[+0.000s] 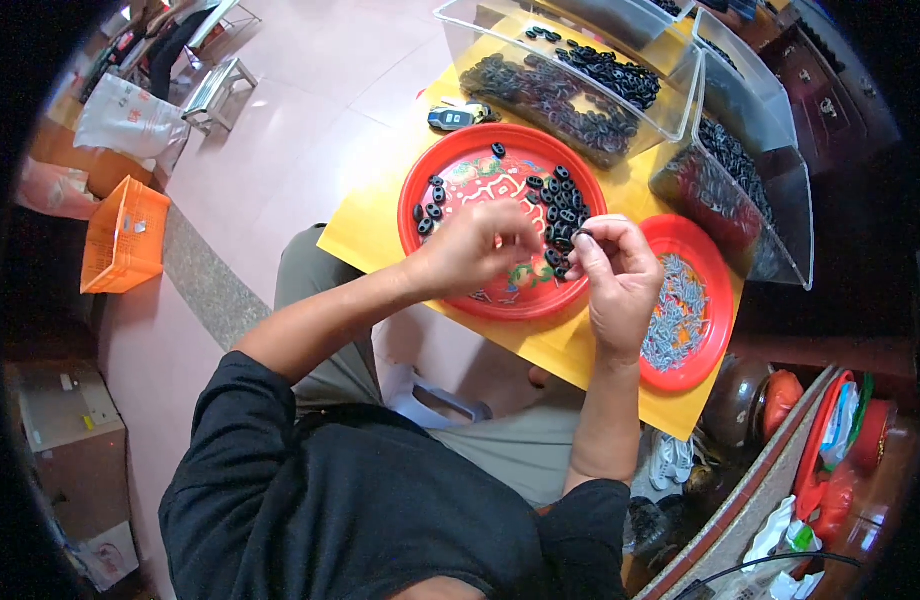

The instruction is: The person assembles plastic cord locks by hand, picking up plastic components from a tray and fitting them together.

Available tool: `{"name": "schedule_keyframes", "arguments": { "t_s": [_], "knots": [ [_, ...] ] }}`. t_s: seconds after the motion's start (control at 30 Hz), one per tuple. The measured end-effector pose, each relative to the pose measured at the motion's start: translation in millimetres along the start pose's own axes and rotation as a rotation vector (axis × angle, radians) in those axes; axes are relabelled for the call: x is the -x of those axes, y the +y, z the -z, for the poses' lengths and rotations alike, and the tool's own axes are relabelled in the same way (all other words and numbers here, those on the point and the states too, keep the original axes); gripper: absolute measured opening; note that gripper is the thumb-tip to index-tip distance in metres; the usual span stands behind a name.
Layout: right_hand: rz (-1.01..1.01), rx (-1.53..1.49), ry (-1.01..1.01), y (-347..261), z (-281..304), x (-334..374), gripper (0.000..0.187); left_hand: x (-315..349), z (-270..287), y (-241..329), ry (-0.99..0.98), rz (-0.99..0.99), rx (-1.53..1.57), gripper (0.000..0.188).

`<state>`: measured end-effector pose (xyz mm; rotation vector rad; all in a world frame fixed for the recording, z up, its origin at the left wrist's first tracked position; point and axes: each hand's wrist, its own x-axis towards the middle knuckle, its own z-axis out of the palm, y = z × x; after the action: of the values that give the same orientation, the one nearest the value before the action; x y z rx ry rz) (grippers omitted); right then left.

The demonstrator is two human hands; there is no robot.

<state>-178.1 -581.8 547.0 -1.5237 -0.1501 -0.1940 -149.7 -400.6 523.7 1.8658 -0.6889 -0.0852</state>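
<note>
A small black oval piece, apparently of plastic [584, 234], is held in a narrow pinch between the thumb and the fingers of the right hand [623, 285], above the right edge of a large round red tray with a printed pattern [408, 200]. The left hand [475, 245] is held over the middle of the same tray, with the fingers bent; they are blurred, and it cannot be told whether anything is gripped by them. In the tray, many similar black oval pieces [563, 195] are gathered at the right side, and a few are scattered at the left and far sides.

To the right, a smaller red plate [722, 300] is filled with thin grey metal-looking pins [670, 330]. Both are placed on a yellow tabletop [370, 225]. At the tray's far left edge, a small device with a display [450, 118] is seen. Farther away, black pieces are contained in a clear plastic bin [688, 95]. On the floor at left, an orange plastic crate [125, 240] is placed.
</note>
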Motion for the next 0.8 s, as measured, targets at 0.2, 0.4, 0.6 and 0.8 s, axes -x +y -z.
{"name": "schedule_keyframes", "arguments": {
  "t_s": [0.2,0.4,0.6,0.8],
  "knots": [
    [-0.017,-0.04,0.016,-10,3,6,0.005,-1,-6,-19,-0.472,-0.208,-0.344,0.013],
    [-0.085,-0.085,-0.002,-1,-1,8,0.005,-14,0,-22,-0.614,-0.227,-0.29,0.011],
    [-0.121,-0.078,-0.028,6,-9,9,0.004,-11,2,-22,-0.527,-0.228,-0.44,0.017],
    [-0.202,-0.174,-0.045,11,-13,9,0.007,5,15,-17,-0.234,0.127,0.338,0.015]
  ]
}}
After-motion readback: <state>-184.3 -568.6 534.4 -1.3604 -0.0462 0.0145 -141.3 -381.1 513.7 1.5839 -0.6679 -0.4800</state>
